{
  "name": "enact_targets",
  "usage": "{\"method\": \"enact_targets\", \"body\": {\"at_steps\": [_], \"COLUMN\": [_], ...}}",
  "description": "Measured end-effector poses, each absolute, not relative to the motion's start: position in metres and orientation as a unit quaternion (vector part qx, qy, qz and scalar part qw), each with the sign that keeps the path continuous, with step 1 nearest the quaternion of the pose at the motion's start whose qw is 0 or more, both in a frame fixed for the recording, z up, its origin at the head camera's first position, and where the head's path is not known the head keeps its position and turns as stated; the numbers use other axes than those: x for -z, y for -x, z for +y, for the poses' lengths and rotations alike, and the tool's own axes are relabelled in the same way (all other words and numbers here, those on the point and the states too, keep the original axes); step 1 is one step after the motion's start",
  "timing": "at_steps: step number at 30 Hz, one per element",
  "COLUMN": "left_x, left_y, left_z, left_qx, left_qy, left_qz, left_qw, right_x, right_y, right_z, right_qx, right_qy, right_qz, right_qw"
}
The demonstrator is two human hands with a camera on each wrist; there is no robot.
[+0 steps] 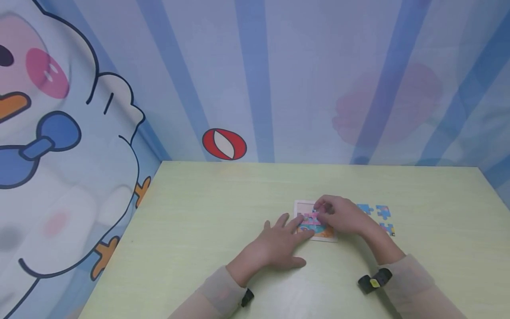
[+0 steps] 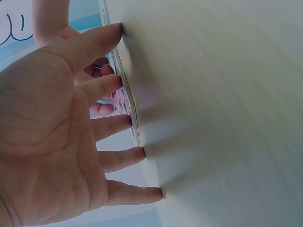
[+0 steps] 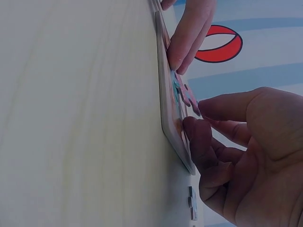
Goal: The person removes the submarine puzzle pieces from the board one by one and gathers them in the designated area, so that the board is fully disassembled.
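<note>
A small jigsaw puzzle tray with a pale rim lies on the table, partly filled with blue, orange and pink pieces. My left hand spreads its straight fingers, with some fingertips over the tray's left side and others on the table. Above the tray's right part is my right hand, its fingers bent. In the right wrist view it pinches the end of a pink jigsaw piece, which is tilted up over the tray. The fingers of my right hand hide part of the puzzle in the head view.
Several loose jigsaw pieces lie on the table right of the tray, some partly behind my right forearm. The pale table meets a blue striped cloth backdrop at its far edge. Each wrist wears a black strap.
</note>
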State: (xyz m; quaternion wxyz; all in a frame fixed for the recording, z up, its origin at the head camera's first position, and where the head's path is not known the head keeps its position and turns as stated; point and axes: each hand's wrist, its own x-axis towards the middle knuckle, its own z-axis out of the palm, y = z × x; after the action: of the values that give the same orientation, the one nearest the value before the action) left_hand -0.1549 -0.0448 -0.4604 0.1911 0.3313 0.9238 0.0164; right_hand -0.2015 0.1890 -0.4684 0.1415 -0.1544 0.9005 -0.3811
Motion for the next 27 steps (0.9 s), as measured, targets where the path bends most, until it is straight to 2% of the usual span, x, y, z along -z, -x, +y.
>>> {"method": "enact_targets", "body": {"at_steps": [14,27], "left_x": [0.461,0.459], "left_y": [0.155,0.154], "left_z": [-0.045,-0.043], "left_qx": [-0.012,-0.017], "left_qy": [-0.333,-0.33], "left_qz": [0.924,0.924], "left_qw": [0.187,0.189], "right_x": [0.475,0.466], "right_y": [0.204,0.197], "right_z": [0.195,0.227], "right_qx": [0.39,0.365], "right_qy": [0.154,0.123], "right_qz": [0.9,0.919], "right_qw": [0.117,0.082]}}
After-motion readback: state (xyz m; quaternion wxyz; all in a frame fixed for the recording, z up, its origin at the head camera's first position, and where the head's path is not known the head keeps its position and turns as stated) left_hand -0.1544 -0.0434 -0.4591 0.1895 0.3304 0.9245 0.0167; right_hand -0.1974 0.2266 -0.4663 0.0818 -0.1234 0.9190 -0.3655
